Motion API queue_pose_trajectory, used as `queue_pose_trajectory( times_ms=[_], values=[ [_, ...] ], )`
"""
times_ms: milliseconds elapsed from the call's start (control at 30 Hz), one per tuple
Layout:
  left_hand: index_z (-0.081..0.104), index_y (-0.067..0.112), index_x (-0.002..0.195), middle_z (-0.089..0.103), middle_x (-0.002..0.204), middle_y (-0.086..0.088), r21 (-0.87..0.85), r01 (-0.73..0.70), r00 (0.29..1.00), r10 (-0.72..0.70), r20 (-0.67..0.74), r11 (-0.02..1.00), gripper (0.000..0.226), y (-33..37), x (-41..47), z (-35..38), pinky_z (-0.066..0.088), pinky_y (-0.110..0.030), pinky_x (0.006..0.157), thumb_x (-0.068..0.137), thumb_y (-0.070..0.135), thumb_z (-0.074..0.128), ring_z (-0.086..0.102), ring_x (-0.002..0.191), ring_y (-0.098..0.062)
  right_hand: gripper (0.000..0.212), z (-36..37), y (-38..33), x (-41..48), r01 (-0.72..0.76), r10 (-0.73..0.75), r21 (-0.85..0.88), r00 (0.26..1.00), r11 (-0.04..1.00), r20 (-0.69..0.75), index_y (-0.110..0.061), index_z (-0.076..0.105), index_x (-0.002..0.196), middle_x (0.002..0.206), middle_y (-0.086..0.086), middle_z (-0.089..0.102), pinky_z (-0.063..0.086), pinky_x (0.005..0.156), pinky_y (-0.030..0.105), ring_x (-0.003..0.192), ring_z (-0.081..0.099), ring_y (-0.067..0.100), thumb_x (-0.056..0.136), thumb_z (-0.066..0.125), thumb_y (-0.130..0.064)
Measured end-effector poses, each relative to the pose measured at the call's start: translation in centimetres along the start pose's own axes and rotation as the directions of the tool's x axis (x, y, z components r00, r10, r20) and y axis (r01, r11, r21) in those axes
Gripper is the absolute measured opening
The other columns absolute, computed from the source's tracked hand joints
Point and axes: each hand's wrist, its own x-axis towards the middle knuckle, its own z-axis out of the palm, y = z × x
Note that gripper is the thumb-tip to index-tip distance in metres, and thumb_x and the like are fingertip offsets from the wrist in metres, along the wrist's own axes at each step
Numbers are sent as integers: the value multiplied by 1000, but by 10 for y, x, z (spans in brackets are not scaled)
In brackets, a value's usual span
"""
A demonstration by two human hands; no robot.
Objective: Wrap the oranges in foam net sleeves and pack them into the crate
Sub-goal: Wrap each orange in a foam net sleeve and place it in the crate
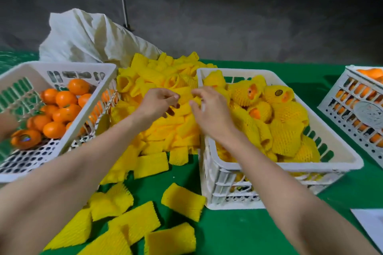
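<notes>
From the head camera, both forearms reach forward over a table (238,232) covered in green cloth. The left hand (157,102) and the right hand (209,109) meet above the middle of the table. Each has its fingers curled and pinches one edge of a single yellow foam net sleeve (185,94), which is held between them just above the heap. The right hand is slightly blurred.

Under the hands lies a pile of loose sleeves (163,134), spreading from the far side of the table toward the near edge, where several flattened ones lie apart on the cloth.

Left of the pile stands a tilted white crate (62,64) of bare oranges (66,99). One orange at its near left corner is blurred.

Right of the pile, touching it, stands the packing crate (290,165), white and slatted. It is filled with wrapped oranges (288,130) in yellow netting, a few showing orange skin through the sleeve ends.

At the far right a third crate (352,114) holds more oranges behind its perforated wall. A white sack (87,35) slumps behind the pile. A white sheet (371,223) lies at the near right corner.
</notes>
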Motion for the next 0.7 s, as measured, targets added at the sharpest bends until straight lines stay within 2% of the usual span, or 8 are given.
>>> queue_pose_trajectory(
  times_ms=[100, 200, 267, 333, 400, 467, 567, 700],
  values=[
    [65, 15, 83, 65, 70, 2, 98, 31, 999, -29, -21, 995, 14, -23, -8, -43, 38, -16, 39, 94, 15, 57, 53, 41, 0, 29, 56, -25, -12, -15, 21, -21, 952, 1000, 305, -3, 60, 117, 120, 17, 59, 31, 90, 30, 113, 51, 32, 92, 56, -17],
    [65, 11, 93, 69, 79, -1, 130, 94, 995, -89, -42, 987, 11, -44, -21, -78, 41, -20, 42, 95, 18, 57, 56, 46, -2, 23, 114, -24, -27, -143, 217, -173, 799, 974, 561, 2, 58, 109, 119, 23, 57, 42, 87, 38, 111, 53, 37, 92, 52, -12],
    [65, 17, 90, 70, 80, 1, 116, 117, 992, -112, -52, 986, 10, -53, -32, -97, 45, -20, 45, 95, 20, 57, 59, 50, -3, 25, 147, -10, -37, -207, 350, -289, 675, 935, 650, 6, 58, 111, 123, 24, 56, 44, 89, 37, 113, 53, 37, 92, 48, -7],
    [66, 20, 87, 70, 79, 0, 106, 123, 991, -117, -61, 987, 10, -60, -42, -112, 47, -23, 50, 94, 22, 59, 61, 56, -7, 33, 171, 4, -48, -202, 447, -408, 559, 890, 698, 4, 50, 123, 134, 23, 46, 38, 99, 36, 123, 45, 35, 93, 46, -8],
    [67, 19, 88, 70, 78, 0, 78, 133, 989, -128, -75, 988, 9, -66, -50, -126, 48, -25, 52, 93, 22, 60, 62, 58, -8, 43, 187, 12, -57, -232, 528, -484, 519, 844, 672, -4, 40, 134, 142, 19, 32, 31, 106, 38, 130, 33, 35, 93, 50, -11],
    [67, 17, 90, 70, 78, 0, 41, 133, 989, -130, -76, 990, 8, -70, -56, -134, 46, -22, 53, 93, 19, 60, 61, 57, -7, 43, 196, 16, -63, -292, 565, -493, 552, 820, 614, -10, 42, 131, 141, 15, 30, 33, 105, 39, 130, 31, 34, 90, 55, -10],
    [66, 12, 96, 68, 84, -4, 22, 101, 993, -100, -55, 995, 8, -71, -60, -140, 48, -20, 56, 93, 16, 60, 63, 63, -8, 22, 194, 11, -59, -312, 531, -451, 664, 836, 526, -11, 52, 111, 127, 14, 46, 41, 94, 38, 120, 43, 32, 89, 54, -6],
    [60, 11, 118, 63, 113, -5, 272, 20, 999, -32, 38, 962, 33, -62, -59, -142, 52, -34, 86, 87, 17, 68, 61, 103, -17, 30, 158, -23, -17, -327, 378, -190, 814, 926, 440, -10, 58, 109, 115, 15, 56, 40, 82, 31, 108, 53, 29, 83, 51, 3]
  ],
)
